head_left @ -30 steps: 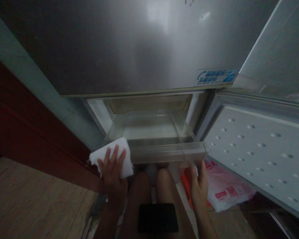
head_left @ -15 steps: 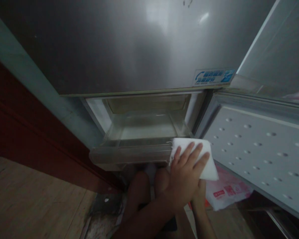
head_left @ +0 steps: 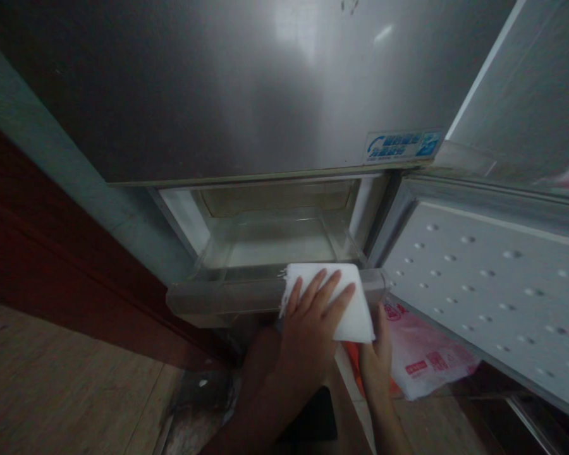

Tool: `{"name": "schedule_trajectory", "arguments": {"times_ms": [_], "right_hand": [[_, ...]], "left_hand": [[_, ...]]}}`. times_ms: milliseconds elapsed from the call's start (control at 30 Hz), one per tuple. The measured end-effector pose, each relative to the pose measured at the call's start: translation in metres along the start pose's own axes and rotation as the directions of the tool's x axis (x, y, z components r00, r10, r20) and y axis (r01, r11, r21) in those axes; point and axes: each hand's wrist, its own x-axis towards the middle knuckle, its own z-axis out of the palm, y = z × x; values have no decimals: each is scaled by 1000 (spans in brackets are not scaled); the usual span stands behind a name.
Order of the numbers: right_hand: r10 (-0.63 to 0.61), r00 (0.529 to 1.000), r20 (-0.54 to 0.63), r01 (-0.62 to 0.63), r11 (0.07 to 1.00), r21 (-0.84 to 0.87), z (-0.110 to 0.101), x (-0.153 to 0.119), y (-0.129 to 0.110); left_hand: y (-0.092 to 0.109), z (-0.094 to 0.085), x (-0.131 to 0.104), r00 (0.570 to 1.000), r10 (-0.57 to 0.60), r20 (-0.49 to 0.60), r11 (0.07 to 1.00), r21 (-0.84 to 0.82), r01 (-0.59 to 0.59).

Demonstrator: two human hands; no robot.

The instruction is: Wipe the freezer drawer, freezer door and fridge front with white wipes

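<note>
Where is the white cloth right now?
In the head view, the white cloth lies under the left hand, pressed against the right part of the clear drawer's front, below the fridge door.

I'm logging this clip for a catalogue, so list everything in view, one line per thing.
white cloth: one, white, folded, pressed against the drawer's front edge, right of middle.
clear drawer: one, transparent, pulled out of the open lower compartment of the fridge.
upper fridge door: one, silver-grey, shut, above the drawer.
sticker: one, blue and white, lower right corner of the upper door.
lower fridge door: one, white dimpled inner face, swung open at right.
plastic bag: one, white with red print, on the floor below the open door.
left hand: flat on the cloth.
right hand: under the drawer's right end.
</note>
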Motion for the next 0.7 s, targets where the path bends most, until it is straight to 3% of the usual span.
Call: {"name": "schedule_trajectory", "arguments": {"times_ms": [67,167,300,400,500,700], "right_hand": [[31,999,-12,-30,996,83,1,1,1],[47,999,-3,-47,993,109,3,3,-3],[26,1000,2,-26,992,122,3,3,-6],[43,999,-5,-42,990,132,3,3,-6],[68,998,-6,-66,988,140,4,3,-5],[62,998,3,-62,987,151,5,2,-6]], "left_hand": [[-19,-15,-15,997,-80,2,997,20,80],[-55,-36,-42,976,-201,-85,974,88,208],[-108,-60,-73,907,-337,-253,912,153,381],[-128,-70,-83,871,-389,-300,877,169,450],[-121,-68,-79,879,-387,-280,881,168,442],[-65,-45,-47,940,-298,-165,942,106,317]]}}
